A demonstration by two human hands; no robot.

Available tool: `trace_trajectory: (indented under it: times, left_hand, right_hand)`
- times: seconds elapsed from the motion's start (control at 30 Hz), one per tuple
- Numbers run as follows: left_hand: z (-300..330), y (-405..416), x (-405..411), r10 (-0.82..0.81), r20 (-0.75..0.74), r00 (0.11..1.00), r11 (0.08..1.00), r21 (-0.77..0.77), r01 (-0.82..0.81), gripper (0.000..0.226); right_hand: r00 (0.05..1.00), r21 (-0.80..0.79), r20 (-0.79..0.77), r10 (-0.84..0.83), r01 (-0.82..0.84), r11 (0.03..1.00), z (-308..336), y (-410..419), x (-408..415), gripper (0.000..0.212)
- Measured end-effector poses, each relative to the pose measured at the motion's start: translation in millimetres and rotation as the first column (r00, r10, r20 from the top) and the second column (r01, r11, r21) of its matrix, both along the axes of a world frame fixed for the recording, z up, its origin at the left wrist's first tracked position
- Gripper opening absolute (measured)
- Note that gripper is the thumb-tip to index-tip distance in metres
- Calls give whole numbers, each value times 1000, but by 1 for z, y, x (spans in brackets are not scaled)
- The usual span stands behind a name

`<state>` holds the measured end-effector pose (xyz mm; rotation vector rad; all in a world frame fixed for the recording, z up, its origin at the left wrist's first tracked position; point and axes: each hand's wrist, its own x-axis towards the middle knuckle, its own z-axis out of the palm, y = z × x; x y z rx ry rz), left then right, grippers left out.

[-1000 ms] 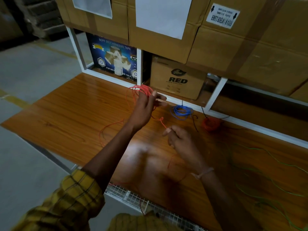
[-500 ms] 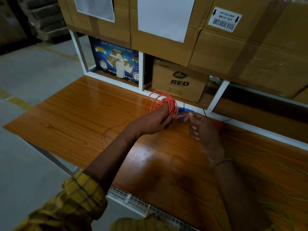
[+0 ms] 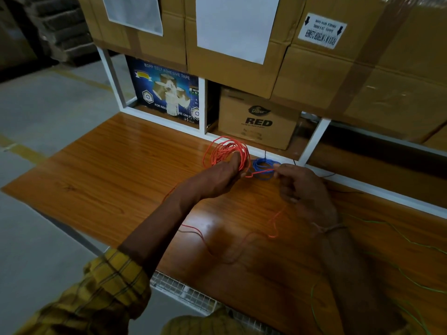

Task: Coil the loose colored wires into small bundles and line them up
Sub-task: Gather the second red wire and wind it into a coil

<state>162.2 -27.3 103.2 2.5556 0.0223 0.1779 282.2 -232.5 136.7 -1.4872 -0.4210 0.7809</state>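
Observation:
My left hand point(image 3: 221, 175) grips a loose coil of orange-red wire point(image 3: 225, 151), the loops standing up over its fingers above the wooden table point(image 3: 108, 170). My right hand point(image 3: 300, 187) pinches the same wire just right of the coil, and its free tail point(image 3: 274, 223) trails down across the table toward me. A small blue wire bundle point(image 3: 264, 163) lies on the table behind the gap between my hands. Loose green wire point(image 3: 411, 243) sprawls over the table's right side.
A white shelf frame point(image 3: 314, 141) borders the table's far edge, with cardboard boxes point(image 3: 256, 117) and a blue tape carton point(image 3: 167, 90) behind it. A thin dark wire point(image 3: 326, 175) lies by the frame. A wire mesh point(image 3: 188, 296) hangs under the near edge.
My right hand rose from the table middle to beside the coil, bringing the wire up. The coil in my left hand moved right, toward the blue bundle.

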Motion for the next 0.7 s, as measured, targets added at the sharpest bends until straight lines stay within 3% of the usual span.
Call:
trace_trajectory:
  times: [0.07,0.2,0.33,0.43,0.53,0.6,0.7]
  left_hand:
    - [-3,5,-3,-16,-33,999,999,-51,14,29]
    - [4,1,-22,-59,-163,985,935,-355,-3,22]
    - [12,-9,-29,-170,-163,972,838,-543,56,9]
    - [17,-14,-32,-214,-149,965,714,-699,51,19]
    - [23,-19,-32,-287,-57,956,497,-862,98,38]
    - [27,-19,-32,-288,50,956,274,-953,132,44]
    - [27,-14,-25,-170,168,971,-70,-985,158,35]
  right_hand:
    - [997,84,-53,54,-50,995,3,-6,4,29]
    - [987,145,5,160,-159,977,14,-11,23,23]
    - [943,34,316,102,-119,992,6,-4,34,23]
    - [812,-32,584,-19,46,998,-4,9,37,19]
    - [756,-75,654,-13,82,994,-24,20,34,19]
    - [823,-94,568,23,37,995,-40,24,26,27]
    - [860,-103,493,134,-95,990,-59,29,9,29]
